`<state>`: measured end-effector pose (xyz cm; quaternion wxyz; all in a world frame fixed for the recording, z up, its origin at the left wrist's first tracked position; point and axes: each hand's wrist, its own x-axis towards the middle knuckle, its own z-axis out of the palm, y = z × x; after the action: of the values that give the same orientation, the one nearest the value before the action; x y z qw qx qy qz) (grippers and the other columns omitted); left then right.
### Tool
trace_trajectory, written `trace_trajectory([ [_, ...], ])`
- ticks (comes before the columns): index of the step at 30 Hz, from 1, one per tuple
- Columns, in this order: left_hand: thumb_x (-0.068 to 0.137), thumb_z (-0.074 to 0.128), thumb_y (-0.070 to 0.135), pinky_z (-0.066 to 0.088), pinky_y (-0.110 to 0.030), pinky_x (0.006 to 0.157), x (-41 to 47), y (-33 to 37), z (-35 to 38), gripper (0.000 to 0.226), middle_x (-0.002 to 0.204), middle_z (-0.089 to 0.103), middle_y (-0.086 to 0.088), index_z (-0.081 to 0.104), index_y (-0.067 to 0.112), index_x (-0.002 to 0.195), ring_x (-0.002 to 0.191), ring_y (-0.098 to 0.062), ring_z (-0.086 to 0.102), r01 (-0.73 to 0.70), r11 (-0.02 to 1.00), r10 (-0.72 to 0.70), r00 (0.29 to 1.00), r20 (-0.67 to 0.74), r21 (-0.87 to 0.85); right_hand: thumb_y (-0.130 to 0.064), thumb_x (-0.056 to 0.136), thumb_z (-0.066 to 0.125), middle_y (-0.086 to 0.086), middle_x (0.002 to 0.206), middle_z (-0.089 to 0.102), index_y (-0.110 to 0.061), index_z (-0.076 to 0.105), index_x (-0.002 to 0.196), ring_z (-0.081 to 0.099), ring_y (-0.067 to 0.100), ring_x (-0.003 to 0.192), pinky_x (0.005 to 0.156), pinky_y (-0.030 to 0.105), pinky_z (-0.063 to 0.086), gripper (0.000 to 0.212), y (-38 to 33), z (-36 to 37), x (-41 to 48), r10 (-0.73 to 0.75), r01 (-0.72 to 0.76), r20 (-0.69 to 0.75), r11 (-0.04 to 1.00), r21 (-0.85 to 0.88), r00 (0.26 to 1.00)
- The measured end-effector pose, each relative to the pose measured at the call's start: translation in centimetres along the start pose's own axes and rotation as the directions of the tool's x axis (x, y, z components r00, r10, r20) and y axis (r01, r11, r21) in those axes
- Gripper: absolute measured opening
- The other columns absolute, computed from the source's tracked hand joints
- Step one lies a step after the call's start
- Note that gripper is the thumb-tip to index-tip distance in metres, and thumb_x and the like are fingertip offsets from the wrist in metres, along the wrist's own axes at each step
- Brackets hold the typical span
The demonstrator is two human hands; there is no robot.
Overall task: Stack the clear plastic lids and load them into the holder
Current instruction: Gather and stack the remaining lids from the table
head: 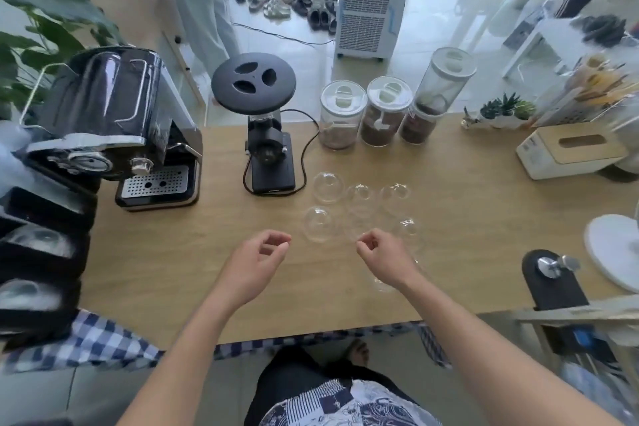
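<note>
Several clear dome lids lie apart on the wooden table (173,263): one at the back left (327,186), two beside it (360,196) (395,195), one nearer on the left (318,223), one at the right (409,228). Another clear lid (385,284) shows partly under my right wrist. My left hand (257,261) hovers just left of the lids, fingers loosely curled, holding nothing. My right hand (382,256) hovers over the near lids, fingers curled, nothing visibly gripped. A black holder (38,252) at the left edge has clear lids in its slots.
An espresso machine (114,128) and a black grinder (268,135) with its cord stand at the back left. Three jars (380,114) line the back. A tissue box (570,152) sits at the right, a tamper on a black mat (553,273) near the right edge.
</note>
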<state>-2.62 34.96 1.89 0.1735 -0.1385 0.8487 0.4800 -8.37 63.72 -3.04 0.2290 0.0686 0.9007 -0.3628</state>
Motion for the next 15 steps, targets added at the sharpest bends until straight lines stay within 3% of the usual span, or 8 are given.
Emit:
trace_trajectory([
  [3,0.109,0.066,0.037,0.053,-0.025,0.089,2.2,0.0,2.7,0.022,0.129,0.070,0.020,0.070,0.039,0.129,0.120,-0.007,0.067,-0.024,0.997,0.026,0.999,-0.033,0.068,-0.046,0.103,0.069,-0.008,0.102,0.072,-0.022,0.075,0.107,0.070,0.013,0.093,0.082,0.038,0.061,0.026,2.5,-1.2,-0.4,-0.011,0.018,0.045,0.985,-0.170,0.999],
  [7,0.107,0.069,0.030,0.047,-0.034,0.114,6.2,-1.0,5.5,0.046,0.151,0.061,0.007,0.060,0.023,0.152,0.142,-0.019,0.057,-0.073,0.971,0.079,0.997,-0.015,0.229,-0.063,0.097,0.074,-0.002,0.126,0.059,-0.024,0.068,0.124,0.062,0.022,0.118,0.083,0.035,0.044,0.048,4.5,0.2,-0.8,-0.005,0.060,0.121,0.890,-0.452,0.993],
  [11,0.101,0.074,0.023,0.035,-0.039,0.129,10.7,-1.7,8.0,0.071,0.171,0.045,0.002,0.046,0.023,0.166,0.155,-0.028,0.042,-0.189,0.914,0.166,0.982,0.093,0.358,-0.057,0.096,0.076,0.005,0.133,0.059,-0.019,0.065,0.126,0.055,0.027,0.126,0.099,0.040,0.052,0.049,5.6,3.2,-0.4,-0.001,0.048,0.090,0.846,-0.532,0.996],
  [15,0.099,0.077,0.021,0.032,-0.042,0.132,14.4,-2.1,9.7,0.081,0.181,0.028,0.001,0.038,0.028,0.170,0.159,-0.029,0.030,-0.321,0.822,0.244,0.945,0.217,0.471,-0.044,0.101,0.069,0.007,0.133,0.057,-0.018,0.066,0.125,0.062,0.031,0.115,0.085,0.042,0.054,0.035,5.7,4.6,-0.3,0.022,0.005,0.042,0.838,-0.545,0.999],
])
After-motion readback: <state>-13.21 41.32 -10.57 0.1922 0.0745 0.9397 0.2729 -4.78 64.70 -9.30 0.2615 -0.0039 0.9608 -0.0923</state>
